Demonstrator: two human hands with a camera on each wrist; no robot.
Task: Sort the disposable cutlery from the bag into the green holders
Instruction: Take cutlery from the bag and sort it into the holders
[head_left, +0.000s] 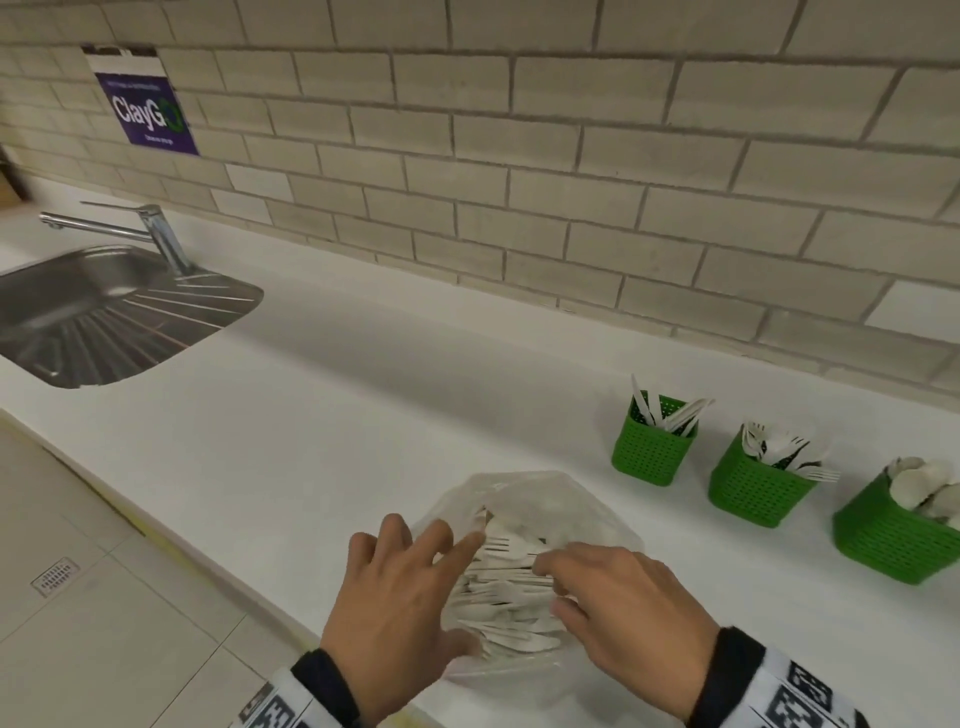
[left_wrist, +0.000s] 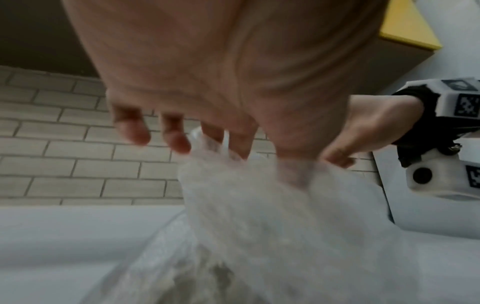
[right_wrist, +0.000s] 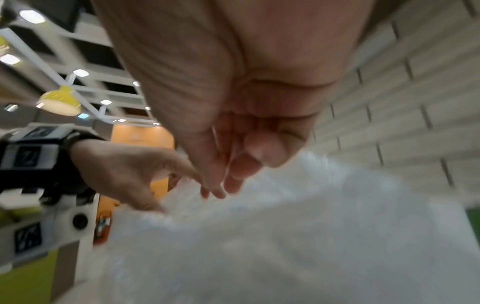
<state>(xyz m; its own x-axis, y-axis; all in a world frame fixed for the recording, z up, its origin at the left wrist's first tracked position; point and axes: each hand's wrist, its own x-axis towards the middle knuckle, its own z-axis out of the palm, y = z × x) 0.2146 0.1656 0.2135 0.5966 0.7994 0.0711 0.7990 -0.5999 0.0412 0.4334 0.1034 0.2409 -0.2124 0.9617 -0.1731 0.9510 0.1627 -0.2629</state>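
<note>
A clear plastic bag of white disposable cutlery lies on the white counter near its front edge. My left hand rests on the bag's left side with its fingers spread and fairly straight, the thumb under the rim. My right hand reaches in from the right, fingers curled onto the pieces. The wrist views show the blurred bag below each palm. Three green holders stand to the right: one with knives, one with forks, one with spoons.
A steel sink with a tap is set into the counter at the far left. A tiled wall runs along the back. The counter's front edge drops to the tiled floor at the left.
</note>
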